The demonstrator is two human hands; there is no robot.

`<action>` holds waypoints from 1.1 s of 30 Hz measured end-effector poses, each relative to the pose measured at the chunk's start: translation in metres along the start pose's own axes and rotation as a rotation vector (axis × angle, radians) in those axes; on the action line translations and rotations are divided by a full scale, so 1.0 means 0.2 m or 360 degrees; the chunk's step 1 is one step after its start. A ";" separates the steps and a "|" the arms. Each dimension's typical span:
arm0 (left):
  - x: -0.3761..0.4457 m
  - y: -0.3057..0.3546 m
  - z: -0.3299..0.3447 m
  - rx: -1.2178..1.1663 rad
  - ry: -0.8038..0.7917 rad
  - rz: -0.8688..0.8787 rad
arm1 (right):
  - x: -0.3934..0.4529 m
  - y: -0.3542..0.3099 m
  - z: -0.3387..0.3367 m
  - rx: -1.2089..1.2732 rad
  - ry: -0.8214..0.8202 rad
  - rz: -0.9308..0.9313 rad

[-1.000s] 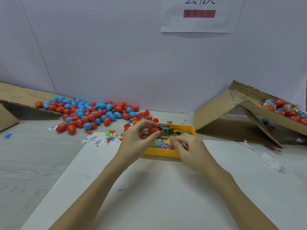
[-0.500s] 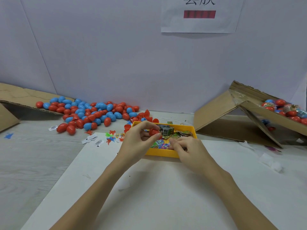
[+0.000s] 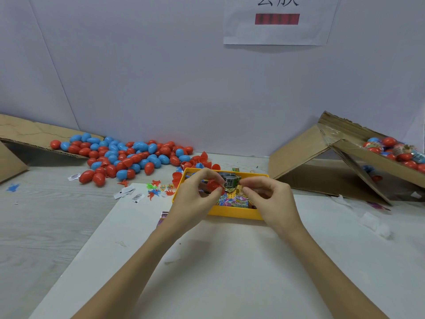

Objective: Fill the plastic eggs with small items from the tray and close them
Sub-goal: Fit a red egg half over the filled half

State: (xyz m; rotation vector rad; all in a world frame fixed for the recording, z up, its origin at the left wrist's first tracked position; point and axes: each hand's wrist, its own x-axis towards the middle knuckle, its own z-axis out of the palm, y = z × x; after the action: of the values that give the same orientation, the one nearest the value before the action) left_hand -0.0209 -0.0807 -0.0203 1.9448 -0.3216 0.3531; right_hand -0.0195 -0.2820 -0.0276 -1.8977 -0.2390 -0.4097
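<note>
A yellow tray (image 3: 234,214) of small wrapped items and a grey toy stands in the middle of the table. Just above it my left hand (image 3: 190,199) grips a red plastic egg half (image 3: 212,184) between thumb and fingers. To the right, my right hand (image 3: 273,199) has its fingers curled. Its thumb and index finger pinch a small yellow-and-black packet (image 3: 230,189) right beside the egg half. The two hands nearly touch over the tray.
A heap of red and blue eggs (image 3: 128,157) lies at the back left by a cardboard flap (image 3: 34,134). Loose red halves (image 3: 202,160) sit behind the tray. Small toys (image 3: 156,189) and labels (image 3: 128,192) lie left of it. A cardboard box (image 3: 345,157) holds eggs (image 3: 395,150).
My right hand has risen out of the tray with a small packet and come up level with the egg half. My left hand has stayed over the tray.
</note>
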 end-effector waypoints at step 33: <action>-0.03 0.06 0.01 -0.0442 -0.0143 -0.0101 | -0.03 -0.06 0.01 0.0173 0.0022 0.0289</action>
State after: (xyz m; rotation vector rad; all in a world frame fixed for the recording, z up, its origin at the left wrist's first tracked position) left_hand -0.0306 -0.0874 -0.0126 1.6963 -0.3475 0.1696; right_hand -0.0292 -0.2749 -0.0205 -1.7918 -0.0767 -0.2816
